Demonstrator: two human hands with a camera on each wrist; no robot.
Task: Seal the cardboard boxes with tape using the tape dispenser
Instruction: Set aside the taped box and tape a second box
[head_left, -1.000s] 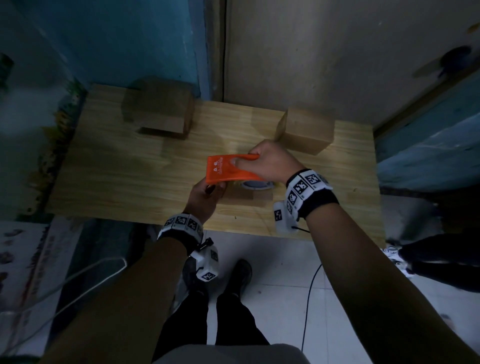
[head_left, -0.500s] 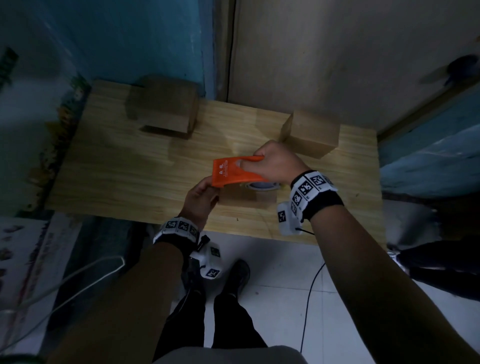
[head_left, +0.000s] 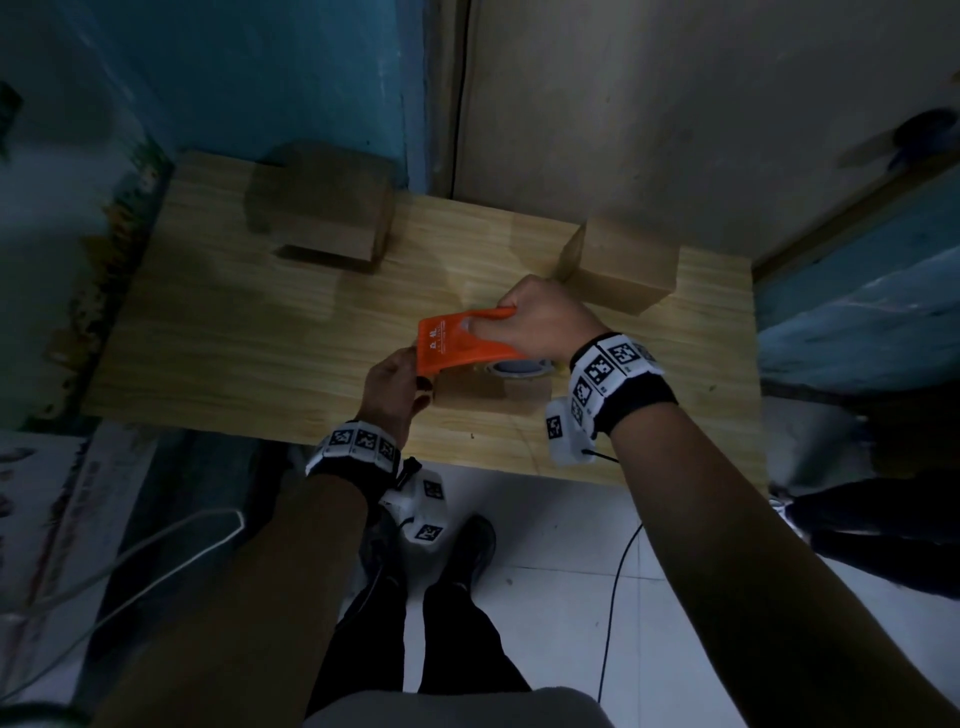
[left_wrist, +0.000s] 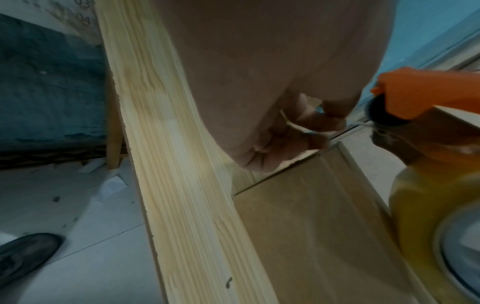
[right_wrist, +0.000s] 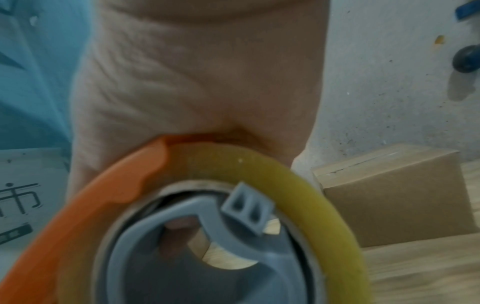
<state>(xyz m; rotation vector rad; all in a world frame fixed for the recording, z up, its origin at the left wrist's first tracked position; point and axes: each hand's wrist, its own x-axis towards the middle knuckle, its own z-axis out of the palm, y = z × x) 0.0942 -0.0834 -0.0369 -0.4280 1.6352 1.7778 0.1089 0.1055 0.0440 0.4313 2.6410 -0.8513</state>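
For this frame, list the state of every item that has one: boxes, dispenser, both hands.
Small cardboard box under the dispenser: flaps closed, on the wooden table.
Far-left cardboard box: closed, untouched.
Far-right cardboard box: closed, untouched.
Orange tape dispenser: held over the near box, yellowish roll loaded.
Right hand: grips the dispenser.
Left hand: fingers curled at the box's left end; whether it pinches tape is unclear.
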